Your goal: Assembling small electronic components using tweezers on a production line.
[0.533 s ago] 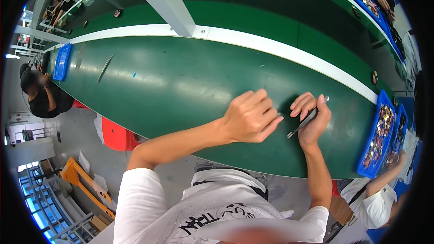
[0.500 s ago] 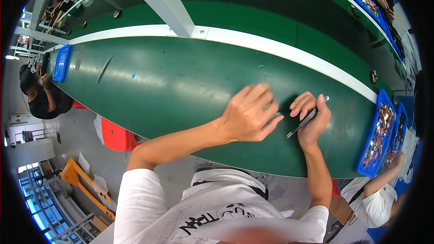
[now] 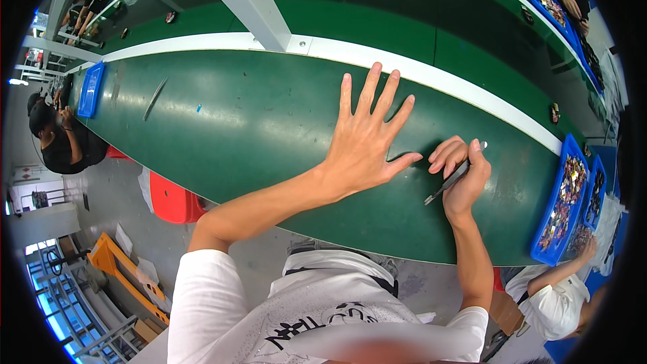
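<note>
splayed left hand (image 3: 364, 143), dark tool (image 3: 456, 176) in right hand (image 3: 470, 183)

Looks like a pair of slim tweezers (image 3: 456, 176), dark grey to nearly black along the body, with a small bright, silvery spot at the upper end. Tapers toward the other end, finishing in thin, paler tips. Lies slantwise in the right hand (image 3: 467, 187), between curled fingers and thumb, partly hidden in that grip. Points with the tips toward the lower left, clear of the fingers, and with the bright end toward the upper right, just beside the thumb tip. Shows against the green table (image 3: 256, 135), right of its middle. Appears too small at the tips to tell whether touching or slightly parted.
</note>
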The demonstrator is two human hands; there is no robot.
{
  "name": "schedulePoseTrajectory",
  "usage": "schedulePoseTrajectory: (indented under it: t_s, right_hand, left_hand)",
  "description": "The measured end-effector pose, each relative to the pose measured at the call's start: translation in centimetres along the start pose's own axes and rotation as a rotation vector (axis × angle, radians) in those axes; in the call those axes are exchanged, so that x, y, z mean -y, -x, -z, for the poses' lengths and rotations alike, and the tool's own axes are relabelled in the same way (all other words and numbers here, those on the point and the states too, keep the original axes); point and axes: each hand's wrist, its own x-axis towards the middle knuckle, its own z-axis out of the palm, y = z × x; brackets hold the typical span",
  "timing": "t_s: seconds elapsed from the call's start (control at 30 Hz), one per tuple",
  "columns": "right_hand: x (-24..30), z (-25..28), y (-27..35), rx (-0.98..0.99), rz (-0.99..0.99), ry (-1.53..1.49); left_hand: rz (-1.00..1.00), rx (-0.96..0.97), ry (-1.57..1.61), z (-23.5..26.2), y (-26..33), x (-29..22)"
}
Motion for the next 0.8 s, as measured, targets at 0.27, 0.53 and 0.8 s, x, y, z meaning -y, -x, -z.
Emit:
schedulePoseTrajectory:
  t_s: [0.27, 0.53, 0.8]
  right_hand:
    - [-0.02, -0.06, 0.02, 0.067, -0.004, 0.017]
    - [0.04, -0.27, 0.03, 0.107, 0.011, 0.032]
    - [-0.19, -0.42, -0.02, 0.125, 0.025, 0.006]
  left_hand:
    - [-0.011, -0.004, 0.015, -0.10, 0.07, -0.11]
    - [-0.031, 0.007, 0.030, 0.03, 0.02, -0.09]
    - [-0.161, -0.183, 0.148, -0.48, 0.14, -0.06]
